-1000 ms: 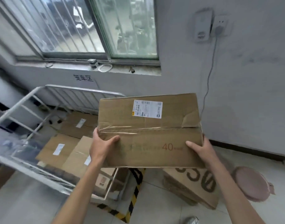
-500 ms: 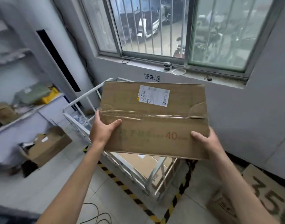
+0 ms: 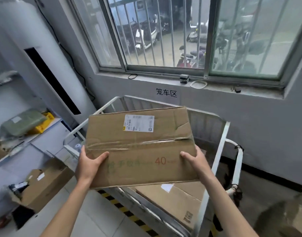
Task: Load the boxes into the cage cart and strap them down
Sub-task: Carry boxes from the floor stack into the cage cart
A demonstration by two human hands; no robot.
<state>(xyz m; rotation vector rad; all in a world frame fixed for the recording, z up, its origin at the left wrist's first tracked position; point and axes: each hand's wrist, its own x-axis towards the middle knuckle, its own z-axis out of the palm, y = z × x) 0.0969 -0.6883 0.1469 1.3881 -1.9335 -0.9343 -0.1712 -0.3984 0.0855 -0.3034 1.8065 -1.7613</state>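
head view: left hand (image 3: 90, 165) and right hand (image 3: 195, 162) grip cardboard box (image 3: 140, 146) above cage cart (image 3: 220, 151).

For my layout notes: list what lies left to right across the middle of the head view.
green parcel → left hand → shipping label on the box → right hand → black tie on the cage cart

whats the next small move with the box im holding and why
Probably lower the held box forward and down into the cage cart. The left hand and right hand grip its near corners, it hangs over the cart's open top, and another box lies flat inside beneath it.
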